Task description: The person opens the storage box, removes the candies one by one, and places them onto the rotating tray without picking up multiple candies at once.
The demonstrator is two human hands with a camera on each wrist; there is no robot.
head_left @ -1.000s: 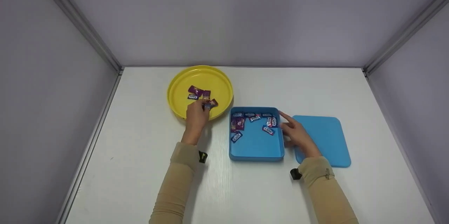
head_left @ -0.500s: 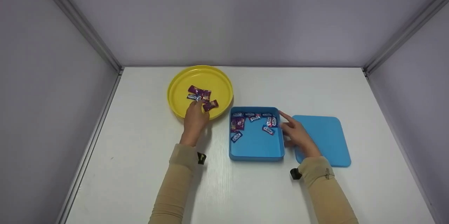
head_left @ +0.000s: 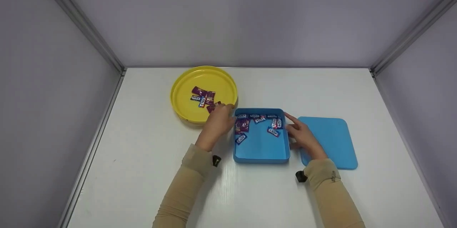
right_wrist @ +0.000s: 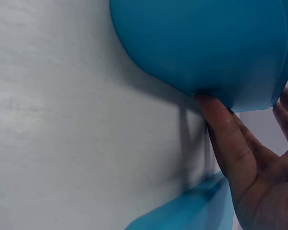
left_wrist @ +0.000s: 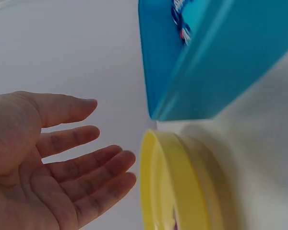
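A yellow round plate at the back left holds several purple and blue wrapped candies. To its right stands an open blue box with several more candies along its far end. My left hand hovers between the plate's rim and the box's left wall. In the left wrist view this hand is open with an empty palm, beside the box and the plate rim. My right hand rests with relaxed fingers against the box's right wall, its thumb touching the box.
A flat blue lid lies on the white table just right of the box, partly under my right wrist. Grey walls close in the table on the left, the back and the right.
My left hand has moved right, from the candies in the yellow plate to the box's left edge. The right hand and the box have stayed put.
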